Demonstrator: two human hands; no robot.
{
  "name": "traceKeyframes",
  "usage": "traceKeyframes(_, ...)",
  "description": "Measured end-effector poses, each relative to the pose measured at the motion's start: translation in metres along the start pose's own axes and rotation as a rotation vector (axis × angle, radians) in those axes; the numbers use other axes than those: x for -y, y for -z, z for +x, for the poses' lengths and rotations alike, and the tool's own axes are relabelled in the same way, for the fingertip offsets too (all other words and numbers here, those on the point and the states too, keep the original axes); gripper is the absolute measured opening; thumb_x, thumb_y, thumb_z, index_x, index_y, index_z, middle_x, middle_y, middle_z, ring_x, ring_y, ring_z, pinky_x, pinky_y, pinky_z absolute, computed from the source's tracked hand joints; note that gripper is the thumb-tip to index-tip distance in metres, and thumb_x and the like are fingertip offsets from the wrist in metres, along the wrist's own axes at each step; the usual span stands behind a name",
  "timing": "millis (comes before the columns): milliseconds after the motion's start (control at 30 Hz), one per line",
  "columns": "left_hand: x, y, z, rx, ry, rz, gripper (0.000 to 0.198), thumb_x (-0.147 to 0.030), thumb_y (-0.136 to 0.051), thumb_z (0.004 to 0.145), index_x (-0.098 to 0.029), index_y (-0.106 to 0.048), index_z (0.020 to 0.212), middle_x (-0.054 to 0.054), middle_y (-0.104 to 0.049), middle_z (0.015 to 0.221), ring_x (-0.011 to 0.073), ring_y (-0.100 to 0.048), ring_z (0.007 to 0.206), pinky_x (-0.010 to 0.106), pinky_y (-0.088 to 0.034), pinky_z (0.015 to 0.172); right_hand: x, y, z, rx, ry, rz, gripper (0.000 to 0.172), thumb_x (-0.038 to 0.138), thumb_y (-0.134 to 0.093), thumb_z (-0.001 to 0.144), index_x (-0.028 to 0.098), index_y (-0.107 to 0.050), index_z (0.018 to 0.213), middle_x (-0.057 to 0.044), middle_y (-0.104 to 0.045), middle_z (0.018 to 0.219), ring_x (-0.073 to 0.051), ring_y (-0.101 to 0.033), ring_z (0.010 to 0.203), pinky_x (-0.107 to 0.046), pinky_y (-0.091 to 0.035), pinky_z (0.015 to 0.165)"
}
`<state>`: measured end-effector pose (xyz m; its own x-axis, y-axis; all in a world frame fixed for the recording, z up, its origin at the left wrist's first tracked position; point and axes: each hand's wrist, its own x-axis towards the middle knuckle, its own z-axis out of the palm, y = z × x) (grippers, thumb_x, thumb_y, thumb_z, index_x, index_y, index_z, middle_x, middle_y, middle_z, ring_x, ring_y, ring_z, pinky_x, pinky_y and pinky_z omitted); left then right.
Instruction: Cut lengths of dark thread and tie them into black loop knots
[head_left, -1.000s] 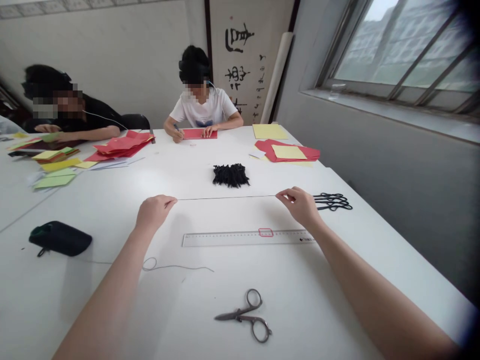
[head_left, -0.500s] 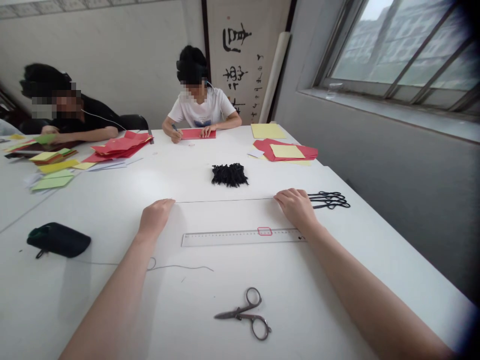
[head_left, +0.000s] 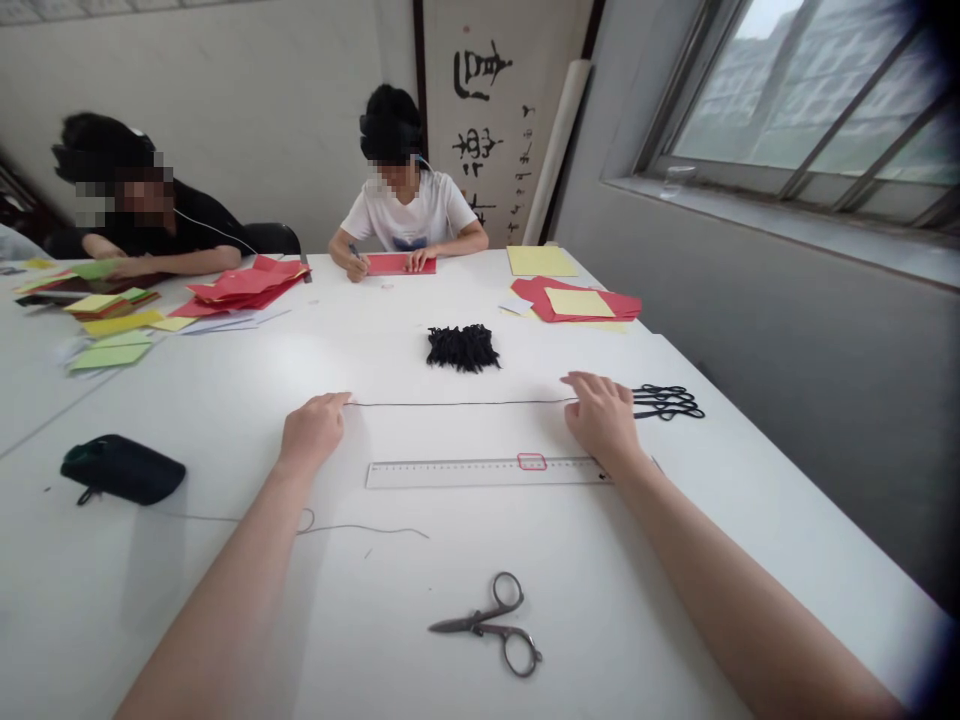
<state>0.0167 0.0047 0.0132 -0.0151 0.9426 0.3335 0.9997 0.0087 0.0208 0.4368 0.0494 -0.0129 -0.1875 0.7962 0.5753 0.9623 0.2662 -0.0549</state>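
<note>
A thin black thread (head_left: pixel 457 404) lies stretched across the white table, slightly wavy. At its left end my left hand (head_left: pixel 313 430) is closed, its fingertips pinching the thread. My right hand (head_left: pixel 604 415) rests at the other end with index finger and thumb apart, the thread reaching in between them. Just beside that hand lie several looped black cords (head_left: pixel 671 402). A clear ruler (head_left: pixel 450 474) lies below the thread, its right end partly behind my right wrist. Nearer to me are metal scissors (head_left: pixel 484 625), their blades pointing left.
Behind the thread sits a bundle of short black cords (head_left: pixel 463 348). A dark spool (head_left: pixel 127 470) with trailing thread lies at left. Red paper (head_left: pixel 251 285) and yellow paper (head_left: pixel 540 261) lie farther back. Two people sit across the table, one writing on red paper.
My right hand's fingers have parted from their pinch, and the hand has shifted slightly right. The thread has gone from taut to slightly slack. My left hand still pinches its end.
</note>
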Motion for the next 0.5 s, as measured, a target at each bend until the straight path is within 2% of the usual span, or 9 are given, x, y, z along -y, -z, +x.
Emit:
traceKeyframes(67, -0.002, 0.004, 0.0, -0.04, 0.048, -0.005, 0.047, -0.01, -0.04, 0.081, -0.019, -0.057, 0.124, 0.01, -0.065, 0.116, 0.0256, -0.057, 0.108, 0.038, -0.05, 0.084, 0.001, 0.006, 0.001, -0.117, -0.111, 0.01, 0.04, 0.009, -0.044, 0.077, 0.014, -0.056, 0.115, -0.014, -0.053, 0.128, -0.029, -0.048, 0.11, -0.045, -0.032, 0.09)
traceKeyframes(133, -0.004, 0.011, 0.001, -0.133, 0.088, -0.039, 0.05, -0.009, -0.041, 0.08, -0.017, -0.053, 0.128, 0.013, -0.06, 0.123, 0.0275, -0.052, 0.115, 0.04, -0.05, 0.086, 0.003, 0.016, 0.003, -0.241, -0.19, 0.051, 0.042, 0.008, -0.043, 0.075, 0.016, -0.054, 0.116, -0.015, -0.049, 0.131, -0.031, -0.045, 0.113, -0.047, -0.032, 0.09)
traceKeyframes(233, -0.007, 0.031, 0.0, -0.328, 0.076, -0.116, 0.048, -0.009, -0.044, 0.08, -0.017, -0.053, 0.126, 0.014, -0.053, 0.13, 0.0287, -0.046, 0.121, 0.041, -0.046, 0.093, 0.012, 0.034, 0.004, -0.34, -0.199, 0.143, 0.043, 0.008, -0.041, 0.076, 0.018, -0.05, 0.117, -0.016, -0.045, 0.133, -0.032, -0.043, 0.115, -0.049, -0.032, 0.091)
traceKeyframes(367, -0.003, 0.075, -0.017, -0.517, 0.037, -0.068, 0.045, -0.017, -0.053, 0.079, -0.018, -0.054, 0.124, 0.013, -0.05, 0.133, 0.0291, -0.047, 0.121, 0.043, -0.035, 0.103, 0.03, 0.055, -0.001, -0.314, -0.094, 0.238, 0.035, 0.014, -0.044, 0.082, 0.02, -0.048, 0.116, -0.015, -0.045, 0.131, -0.031, -0.043, 0.115, -0.049, -0.034, 0.092)
traceKeyframes(433, 0.007, 0.098, -0.034, -0.628, 0.094, -0.023, 0.047, -0.021, -0.058, 0.078, -0.016, -0.052, 0.124, 0.015, -0.049, 0.133, 0.0309, -0.045, 0.122, 0.046, -0.033, 0.104, 0.042, 0.062, -0.007, -0.256, -0.001, 0.31, 0.028, 0.015, -0.045, 0.085, 0.02, -0.05, 0.112, -0.015, -0.047, 0.127, -0.03, -0.044, 0.114, -0.049, -0.035, 0.094)
traceKeyframes(500, 0.021, 0.114, -0.054, -0.725, 0.178, 0.008, 0.054, -0.024, -0.062, 0.075, -0.013, -0.049, 0.126, 0.016, -0.049, 0.133, 0.0327, -0.042, 0.125, 0.049, -0.031, 0.103, 0.059, 0.066, -0.014, -0.142, 0.104, 0.428, 0.021, 0.015, -0.045, 0.087, 0.02, -0.053, 0.105, -0.014, -0.051, 0.121, -0.028, -0.046, 0.112, -0.046, -0.038, 0.093)
